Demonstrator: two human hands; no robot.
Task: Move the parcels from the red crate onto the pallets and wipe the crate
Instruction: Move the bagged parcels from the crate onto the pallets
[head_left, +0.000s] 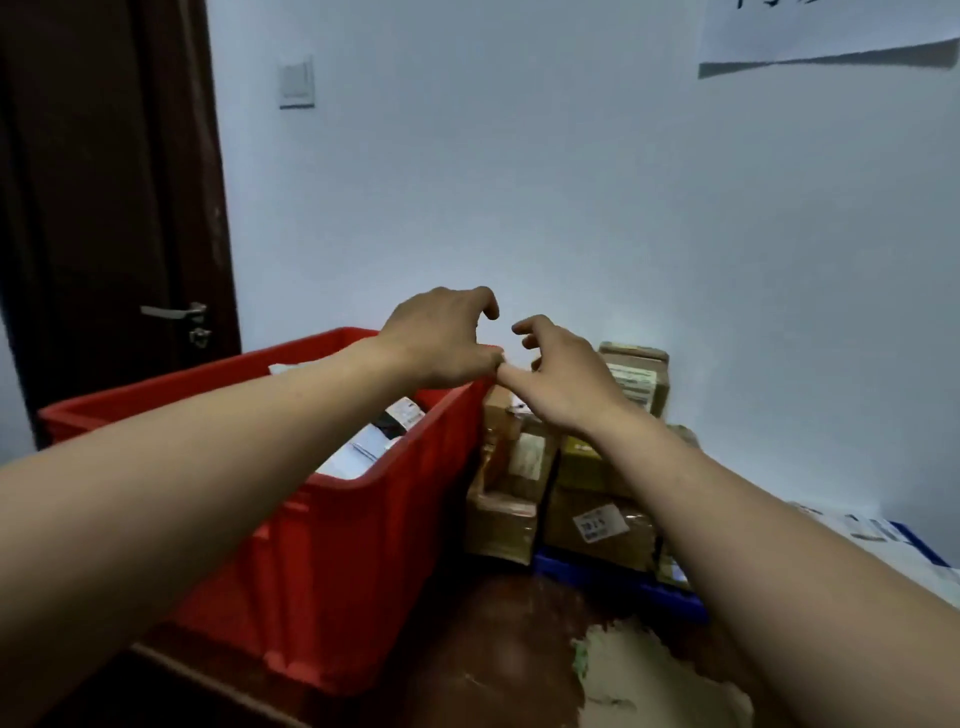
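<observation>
Red crate (332, 545) holds parcels (363, 452) — my left forearm hides most; I read left hand (441, 338) and right hand (563, 376) half-curled, thumbs touching, holding nothing

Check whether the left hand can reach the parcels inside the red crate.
Probably yes: the left hand is empty above the open-topped red crate, with nothing covering the parcels.

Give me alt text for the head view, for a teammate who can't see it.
The left hand and right hand hover empty, fingers loosely curled, near the right end of the red crate. Parcels lie inside; brown boxes are stacked on a blue pallet beside it, against a white wall.
</observation>
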